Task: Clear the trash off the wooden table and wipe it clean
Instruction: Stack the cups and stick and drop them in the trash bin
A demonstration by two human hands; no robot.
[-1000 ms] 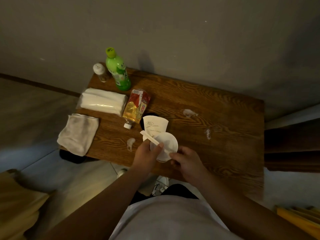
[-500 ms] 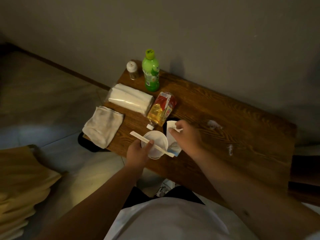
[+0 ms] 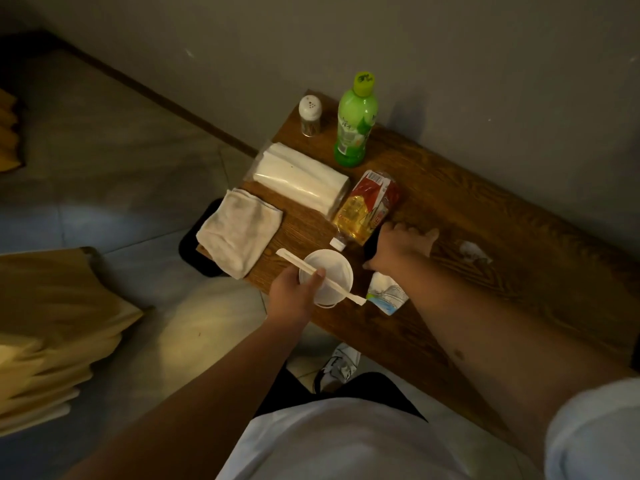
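Note:
My left hand (image 3: 294, 296) is shut on a white plastic cup (image 3: 329, 271) at the wooden table's (image 3: 502, 216) near left corner, its thumb pinning a paper-wrapped stick (image 3: 341, 289) across the rim. With fingers spread and nothing in it, my right hand (image 3: 398, 245) lies over a dark object (image 3: 371, 245) beside a crushed bottle with a red and yellow label (image 3: 367, 209). A printed paper piece (image 3: 386, 296) lies flat by my right forearm. A crumpled tissue scrap (image 3: 473, 252) sits farther right on the wood.
A grey cloth (image 3: 239, 230) hangs over the table's left end, beside a white tissue pack (image 3: 301, 178). A green bottle (image 3: 355, 126) and a small shaker (image 3: 310, 114) stand by the wall. Yellow stacked items (image 3: 52, 327) lie on the floor to the left; a shoe (image 3: 337, 368) shows below the table.
My right hand let go of the printed paper, now flat on the table, and moved away to the dark object. My left hand keeps the cup. The view swung left.

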